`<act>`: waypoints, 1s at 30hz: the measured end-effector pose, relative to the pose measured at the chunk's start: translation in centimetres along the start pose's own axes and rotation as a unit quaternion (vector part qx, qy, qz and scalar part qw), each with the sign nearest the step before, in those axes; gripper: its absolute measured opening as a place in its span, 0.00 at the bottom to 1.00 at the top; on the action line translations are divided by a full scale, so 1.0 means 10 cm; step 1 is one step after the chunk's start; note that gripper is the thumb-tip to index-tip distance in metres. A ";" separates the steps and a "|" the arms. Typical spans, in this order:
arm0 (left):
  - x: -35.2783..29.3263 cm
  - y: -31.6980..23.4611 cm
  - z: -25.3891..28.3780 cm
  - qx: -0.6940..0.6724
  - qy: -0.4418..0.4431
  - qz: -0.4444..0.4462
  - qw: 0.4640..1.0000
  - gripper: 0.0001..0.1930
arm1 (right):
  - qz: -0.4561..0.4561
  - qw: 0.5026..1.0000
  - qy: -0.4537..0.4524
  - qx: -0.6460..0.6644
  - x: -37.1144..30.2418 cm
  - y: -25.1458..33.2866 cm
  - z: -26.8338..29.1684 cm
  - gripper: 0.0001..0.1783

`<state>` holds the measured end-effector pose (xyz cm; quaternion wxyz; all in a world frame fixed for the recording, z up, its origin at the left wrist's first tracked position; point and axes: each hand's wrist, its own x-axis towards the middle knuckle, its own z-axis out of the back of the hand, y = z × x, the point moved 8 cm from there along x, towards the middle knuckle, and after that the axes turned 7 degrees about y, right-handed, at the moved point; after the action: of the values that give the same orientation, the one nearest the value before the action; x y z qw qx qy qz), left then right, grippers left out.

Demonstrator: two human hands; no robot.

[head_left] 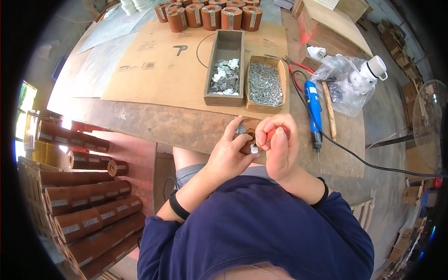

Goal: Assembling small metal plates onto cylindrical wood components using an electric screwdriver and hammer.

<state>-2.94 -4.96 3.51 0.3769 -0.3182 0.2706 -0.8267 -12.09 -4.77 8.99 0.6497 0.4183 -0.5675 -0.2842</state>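
Observation:
My left hand (228,156) curls round a small brown cylinder (252,126) with a hole in its middle, at the table's near edge. By its fingertips a small shiny metal plate (254,149) lies against the cylinder's side. Above them, my right hand (282,149) is closed round a red-handled tool (271,134); its working end is hidden, so its kind cannot be made out. Just beyond both hands stand a wooden box (224,99) of small metal plates (226,77) and a cardboard box (263,108) full of screws (265,84).
A blue electric screwdriver (313,109) with a black cable, a wooden-handled tool (329,111) and red-handled pliers (298,65) lie to the right. Beyond them is a plastic bag (343,88) with a white bottle (373,69). Brown cylinders (177,21) stand at the back; more (88,200) are stacked lower left.

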 end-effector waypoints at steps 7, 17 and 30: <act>-0.02 0.04 -0.03 -0.046 0.014 -0.010 0.999 0.14 | -0.105 0.975 0.081 0.181 0.17 -0.16 0.00 0.09; -0.07 0.11 -0.08 -0.051 0.041 0.044 0.997 0.34 | -0.105 0.914 0.090 0.382 0.21 -0.39 0.27 0.18; -0.05 0.28 -0.11 0.001 0.051 0.116 0.992 0.47 | 0.039 0.985 -0.166 -0.030 -0.16 -0.67 1.53 0.06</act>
<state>-2.25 -5.91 0.69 0.4560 -0.2419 0.3236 -0.7930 -26.60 -10.03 2.49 0.5695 0.3233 -0.6746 -0.3407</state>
